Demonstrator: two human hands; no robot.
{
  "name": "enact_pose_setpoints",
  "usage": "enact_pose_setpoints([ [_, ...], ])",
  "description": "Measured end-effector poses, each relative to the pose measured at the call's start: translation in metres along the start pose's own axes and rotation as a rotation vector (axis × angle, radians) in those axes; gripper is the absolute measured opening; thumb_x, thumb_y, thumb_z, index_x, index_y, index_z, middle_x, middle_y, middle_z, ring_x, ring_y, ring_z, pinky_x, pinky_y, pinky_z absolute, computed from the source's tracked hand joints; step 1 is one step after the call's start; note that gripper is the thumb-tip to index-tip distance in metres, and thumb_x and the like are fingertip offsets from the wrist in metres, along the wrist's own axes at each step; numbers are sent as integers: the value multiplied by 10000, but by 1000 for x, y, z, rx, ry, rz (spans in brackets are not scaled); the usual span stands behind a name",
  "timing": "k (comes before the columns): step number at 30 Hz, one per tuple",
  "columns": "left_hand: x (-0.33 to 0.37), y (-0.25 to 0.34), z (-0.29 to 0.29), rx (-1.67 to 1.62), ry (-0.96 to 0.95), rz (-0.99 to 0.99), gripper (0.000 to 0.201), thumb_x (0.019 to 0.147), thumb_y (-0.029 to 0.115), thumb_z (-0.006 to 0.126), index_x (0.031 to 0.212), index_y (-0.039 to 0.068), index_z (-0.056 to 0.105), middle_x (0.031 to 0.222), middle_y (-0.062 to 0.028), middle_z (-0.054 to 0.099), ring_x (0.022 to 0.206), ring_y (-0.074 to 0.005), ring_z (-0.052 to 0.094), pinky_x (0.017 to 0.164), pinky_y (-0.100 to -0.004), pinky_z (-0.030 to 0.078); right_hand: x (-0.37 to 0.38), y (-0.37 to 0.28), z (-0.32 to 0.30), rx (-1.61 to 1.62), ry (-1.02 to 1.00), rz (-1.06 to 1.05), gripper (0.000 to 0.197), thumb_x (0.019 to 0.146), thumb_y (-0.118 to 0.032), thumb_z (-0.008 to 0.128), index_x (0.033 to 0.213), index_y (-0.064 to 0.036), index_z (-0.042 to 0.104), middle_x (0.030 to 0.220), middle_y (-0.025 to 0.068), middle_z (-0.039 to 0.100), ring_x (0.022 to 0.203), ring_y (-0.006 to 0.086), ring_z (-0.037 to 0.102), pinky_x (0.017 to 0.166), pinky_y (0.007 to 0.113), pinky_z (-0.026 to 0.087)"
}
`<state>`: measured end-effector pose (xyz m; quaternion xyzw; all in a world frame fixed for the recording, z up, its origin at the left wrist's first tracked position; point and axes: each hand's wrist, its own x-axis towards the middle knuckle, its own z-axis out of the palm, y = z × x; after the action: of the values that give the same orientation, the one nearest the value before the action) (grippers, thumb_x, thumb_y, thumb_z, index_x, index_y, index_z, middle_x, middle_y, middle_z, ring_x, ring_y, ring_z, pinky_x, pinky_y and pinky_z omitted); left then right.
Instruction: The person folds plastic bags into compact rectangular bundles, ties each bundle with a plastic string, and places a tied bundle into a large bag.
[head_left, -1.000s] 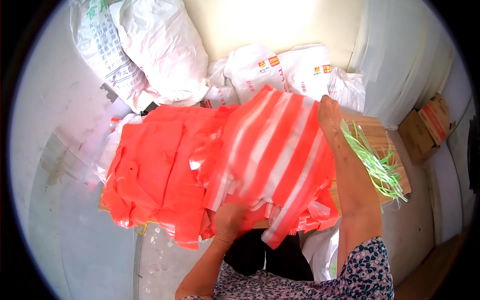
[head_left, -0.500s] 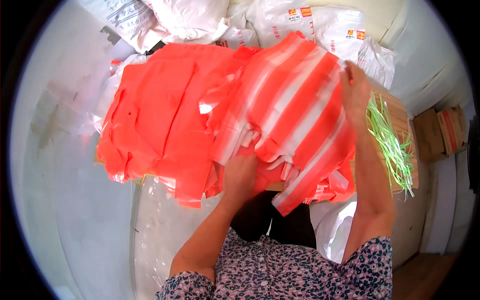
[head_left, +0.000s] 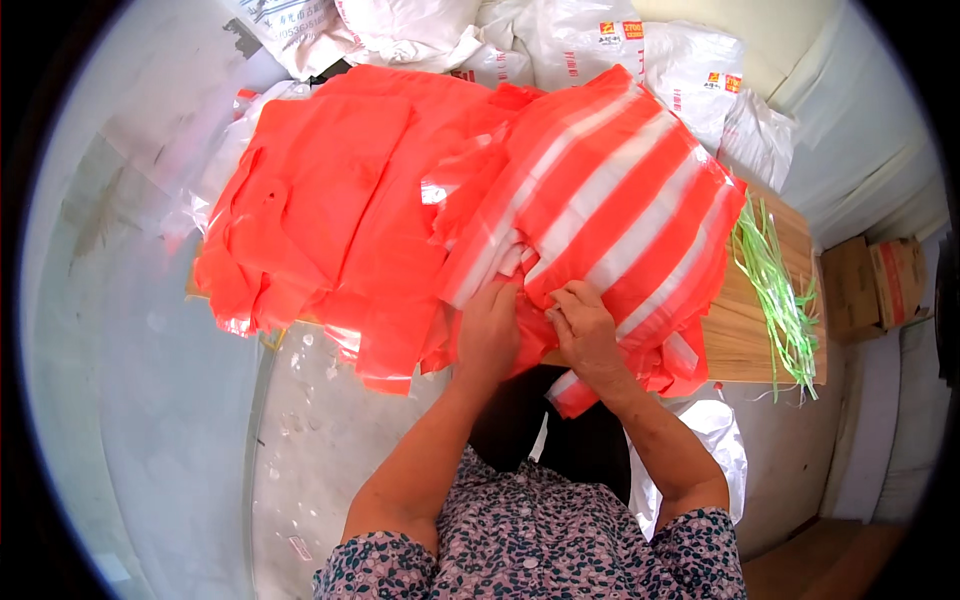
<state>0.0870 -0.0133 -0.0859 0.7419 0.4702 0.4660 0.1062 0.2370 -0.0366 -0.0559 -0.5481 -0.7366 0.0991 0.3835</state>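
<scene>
Red-and-white striped plastic bags [head_left: 640,190] lie in a slanted stack in front of me, their near end bunched and folded. At that bunched end, my left hand [head_left: 490,330] is closed on the gathered plastic, its fingertips partly hidden by the folds. Just to its right, my right hand [head_left: 587,325] pinches the near edge of the striped bags between thumb and fingers. Left of them spreads a large pile of plain red plastic sheets or bags [head_left: 320,190], with loose corners hanging over the near edge of the table.
A bundle of green plastic strips [head_left: 775,290] lies on the wooden tabletop [head_left: 735,345] at the right. White printed sacks [head_left: 690,70] stand behind the pile. Cardboard boxes [head_left: 870,285] sit beyond the right end, and a white plastic bag [head_left: 715,440] is below the table.
My right hand has come down from the far right edge of the striped bags to their near end beside my left hand. The striped bags now lie flatter, reaching further right.
</scene>
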Motion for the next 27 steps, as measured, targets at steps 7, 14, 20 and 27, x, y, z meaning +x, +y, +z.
enact_pose_setpoints([
  [7,-3,-3,2,-15,-18,-31,231,758,-1,501,977,12,574,903,-150,581,843,-340,565,735,-400,462,11,1,11,-337,-64,-94,223,673,-81,708,820,-25,549,886,126,510,866,313,511,726,386,459],
  [14,-2,-3,1,-34,-30,-39,225,759,1,500,971,10,574,900,-166,586,853,-357,570,753,-410,469,13,0,17,-453,-74,-71,107,730,-78,619,811,-37,563,843,129,531,844,326,529,725,391,471],
  [20,0,-3,4,-48,51,9,182,742,16,516,913,4,577,811,-133,548,759,-319,554,651,-402,452,22,11,3,-238,91,96,95,781,-100,576,822,-22,609,801,148,599,778,335,586,692,414,477],
  [27,2,-1,2,-42,80,17,170,726,16,514,886,10,572,783,-134,529,747,-316,550,638,-397,452,48,0,-47,-64,159,219,162,834,-129,569,892,8,633,763,158,612,693,306,595,627,377,460],
])
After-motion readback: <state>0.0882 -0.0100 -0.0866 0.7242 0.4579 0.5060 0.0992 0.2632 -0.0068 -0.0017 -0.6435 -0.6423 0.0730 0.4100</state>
